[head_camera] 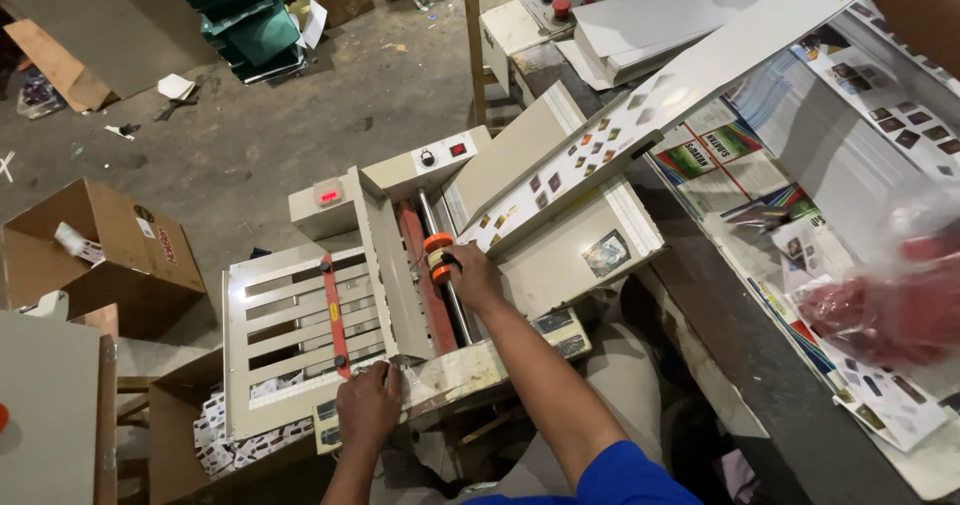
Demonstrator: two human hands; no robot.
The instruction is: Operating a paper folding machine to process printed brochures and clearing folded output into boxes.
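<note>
Both our hands are on the cutting machine (400, 265), right hand (472, 277) clamped on the orange roller (437, 257) at twelve o'clock, left hand (368, 405) pressing flat at seven, long printed sheet (640, 115) not yet fed.

We see even, dim indoor light, soft shadows under cream machine (400, 295). Red plastic bag (890, 305) blurred at right. Wide-angle bend at edges, mild glare on white sheets (680, 15).
</note>
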